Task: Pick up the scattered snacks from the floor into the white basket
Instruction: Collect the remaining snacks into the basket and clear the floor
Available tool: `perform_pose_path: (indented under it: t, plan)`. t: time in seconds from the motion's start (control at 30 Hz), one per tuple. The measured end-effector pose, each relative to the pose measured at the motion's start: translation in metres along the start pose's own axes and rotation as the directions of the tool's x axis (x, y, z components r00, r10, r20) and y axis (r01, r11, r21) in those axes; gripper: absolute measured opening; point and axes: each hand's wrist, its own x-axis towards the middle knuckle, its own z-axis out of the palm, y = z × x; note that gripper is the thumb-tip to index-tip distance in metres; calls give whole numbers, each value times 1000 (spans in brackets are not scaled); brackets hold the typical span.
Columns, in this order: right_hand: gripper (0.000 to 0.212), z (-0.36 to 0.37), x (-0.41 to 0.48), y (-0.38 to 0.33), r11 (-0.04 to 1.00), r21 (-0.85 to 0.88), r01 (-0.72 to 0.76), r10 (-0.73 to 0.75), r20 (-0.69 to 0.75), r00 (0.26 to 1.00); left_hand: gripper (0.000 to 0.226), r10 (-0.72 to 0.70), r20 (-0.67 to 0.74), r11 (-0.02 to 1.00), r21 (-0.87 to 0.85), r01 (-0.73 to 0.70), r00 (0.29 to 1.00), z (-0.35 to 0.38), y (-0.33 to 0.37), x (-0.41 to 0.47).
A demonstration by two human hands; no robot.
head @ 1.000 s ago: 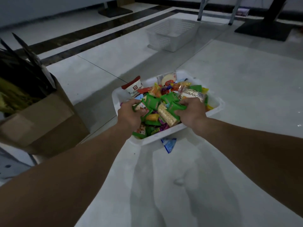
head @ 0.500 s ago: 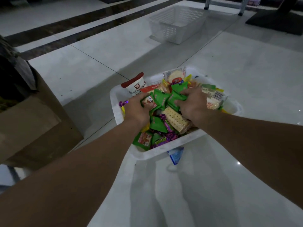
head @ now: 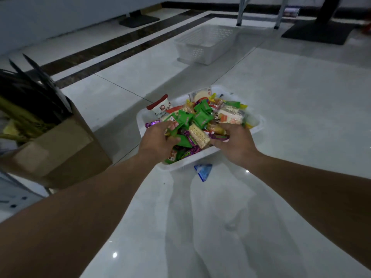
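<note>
While both hands hover half-curled over the heaped basket [head: 259,125], the left hand [head: 158,140] touches green packets [head: 200,117] and the right hand [head: 233,142] grips nothing. One blue packet [head: 203,171] lies on the floor [head: 291,117] just beside the near rim. Lift it gently; the heap may spill.

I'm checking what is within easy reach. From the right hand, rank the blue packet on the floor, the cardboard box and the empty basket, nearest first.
From the right hand, in the head view:
1. Blue packet: on the floor just below the hand, beside the full basket's near edge.
2. Cardboard box: far left, past the left hand.
3. Empty basket: far ahead, near the table legs.
</note>
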Motion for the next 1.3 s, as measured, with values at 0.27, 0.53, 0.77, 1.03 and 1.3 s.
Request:
perform_pose_path:
  t: [0.27, 0.53, 0.77, 1.03, 1.3]
  plan:
    - [62, -19, -84, 24, 993, -111, -36, 51, 133, 990, 60, 184, 143, 968, 145, -204, 973, 8, 17, -69]
    - [71, -30, -154, 62, 986, -122, -113, 141, 250, 958, 64, 357, 341, 905, 105, -412, 870, 59, 27, -103]
    - [80, -36, -217, 90, 969, -184, -164, 225, 385, 895, 67, 414, 464, 863, 73, -500, 783, 101, 30, -105]
    - [97, -17, -308, 102, 958, -258, -129, 258, 566, 783, 68, 455, 559, 823, 32, -567, 693, 139, 36, -116]
    - [100, -4, -359, 113, 955, -297, -3, 199, 629, 752, 69, 458, 574, 807, 51, -588, 679, 150, 40, -113]
